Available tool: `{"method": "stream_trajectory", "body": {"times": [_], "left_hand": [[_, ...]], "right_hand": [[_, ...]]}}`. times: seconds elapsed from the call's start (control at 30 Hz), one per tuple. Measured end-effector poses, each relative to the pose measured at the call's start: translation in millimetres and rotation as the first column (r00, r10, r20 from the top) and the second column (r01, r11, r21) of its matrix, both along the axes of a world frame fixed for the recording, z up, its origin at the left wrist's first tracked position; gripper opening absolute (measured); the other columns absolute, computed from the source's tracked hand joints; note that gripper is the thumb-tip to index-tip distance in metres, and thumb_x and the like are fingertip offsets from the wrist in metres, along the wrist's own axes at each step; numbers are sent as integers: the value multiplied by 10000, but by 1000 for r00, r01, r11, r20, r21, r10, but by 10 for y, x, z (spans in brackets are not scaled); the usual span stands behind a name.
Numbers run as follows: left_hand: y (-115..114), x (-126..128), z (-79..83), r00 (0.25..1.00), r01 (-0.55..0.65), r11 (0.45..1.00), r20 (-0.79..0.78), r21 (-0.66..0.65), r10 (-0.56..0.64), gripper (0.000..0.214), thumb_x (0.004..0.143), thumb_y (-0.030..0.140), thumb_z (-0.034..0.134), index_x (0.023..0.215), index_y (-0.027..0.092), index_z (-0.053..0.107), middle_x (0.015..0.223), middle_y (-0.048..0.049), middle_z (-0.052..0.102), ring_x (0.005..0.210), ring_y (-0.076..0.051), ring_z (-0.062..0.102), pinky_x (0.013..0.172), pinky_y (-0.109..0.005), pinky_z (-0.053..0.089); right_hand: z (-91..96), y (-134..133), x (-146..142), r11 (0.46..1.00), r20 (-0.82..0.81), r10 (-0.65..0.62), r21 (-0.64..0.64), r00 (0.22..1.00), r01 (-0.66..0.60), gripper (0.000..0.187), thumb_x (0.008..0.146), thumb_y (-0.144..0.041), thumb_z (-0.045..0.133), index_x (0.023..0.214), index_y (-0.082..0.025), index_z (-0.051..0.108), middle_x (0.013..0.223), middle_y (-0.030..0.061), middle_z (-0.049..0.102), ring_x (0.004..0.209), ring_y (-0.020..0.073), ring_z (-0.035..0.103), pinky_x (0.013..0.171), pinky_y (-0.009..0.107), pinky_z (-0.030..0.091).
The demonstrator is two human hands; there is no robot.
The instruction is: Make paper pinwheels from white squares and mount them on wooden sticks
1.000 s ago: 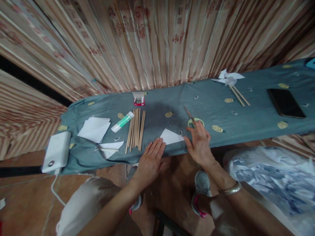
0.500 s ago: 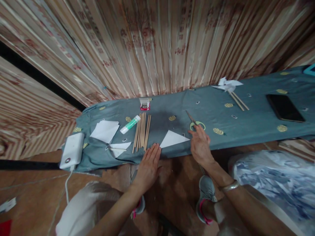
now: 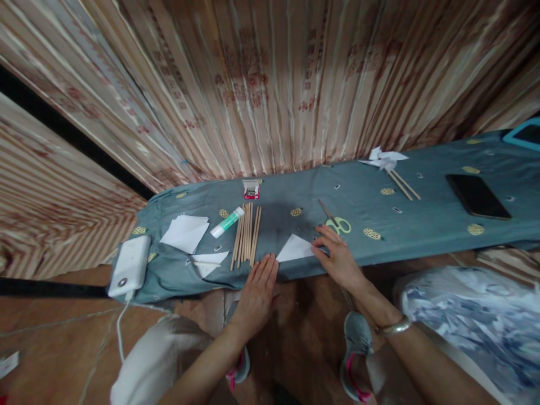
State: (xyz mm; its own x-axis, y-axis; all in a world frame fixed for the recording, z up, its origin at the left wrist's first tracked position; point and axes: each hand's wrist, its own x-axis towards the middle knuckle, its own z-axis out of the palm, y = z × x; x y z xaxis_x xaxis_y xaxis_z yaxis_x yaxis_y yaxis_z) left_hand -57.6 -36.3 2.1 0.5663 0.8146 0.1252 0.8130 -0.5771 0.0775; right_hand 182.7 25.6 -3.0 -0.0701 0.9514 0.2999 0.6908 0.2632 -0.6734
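A white paper triangle (image 3: 295, 248) lies near the front edge of a board covered in blue-grey cloth (image 3: 422, 225). My left hand (image 3: 259, 287) rests flat and open at the board's edge, its fingertips just left of the triangle. My right hand (image 3: 337, 259) lies with fingers spread on the cloth, its fingertips touching the triangle's right corner. Scissors with green handles (image 3: 336, 221) lie just beyond my right hand. A row of wooden sticks (image 3: 247, 233) lies left of the triangle.
A glue stick (image 3: 226, 221), a small red box of pins (image 3: 251, 190), white paper sheets (image 3: 184, 232), a folded paper piece (image 3: 206, 262) and a white power bank (image 3: 130, 265) lie at the left. A paper pinwheel on sticks (image 3: 386, 160) and a black phone (image 3: 476, 196) lie at the right. A curtain hangs behind.
My right hand has drawn back from the scissors' handles to the triangle's right corner. The left hand stays flat by the triangle. The camera view has tilted slightly.
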Motion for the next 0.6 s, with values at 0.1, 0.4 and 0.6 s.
{"method": "stream_trajectory", "body": {"times": [0.1, 0.4, 0.6], "left_hand": [[-18, -26, 12, 999, -10, 999, 49, -34, 11, 664, 859, 169, 511, 1468, 73, 264, 1514, -212, 367, 1440, -299, 269, 1126, -509, 348], [167, -11, 240, 373, 5, 761, 707, -649, 600, 591, 909, 403, 528, 1426, 158, 382, 1472, -190, 446, 1338, -269, 465, 1100, -477, 394], [486, 56, 420, -46, 279, 499, 507, -821, 861, 481, 765, 426, 731, 1132, 127, 644, 1119, -150, 713, 988, -233, 704, 907, -351, 545]], "right_hand": [[-3, 52, 83, 1000, -41, -11, 25, 999, 12, 211, 885, -351, 502, 787, -214, 630, 1259, 148, 625, 1309, 293, 470, 1028, 549, 384], [199, 44, -20, 996, -208, -34, 73, 978, 51, 184, 880, -377, 558, 853, -227, 660, 1320, 125, 599, 1330, 270, 456, 1093, 519, 336], [268, -17, -187, 998, -201, 60, 40, 978, -53, 170, 887, -339, 538, 839, -238, 666, 1373, 99, 565, 1385, 265, 394, 1115, 534, 304]]}}
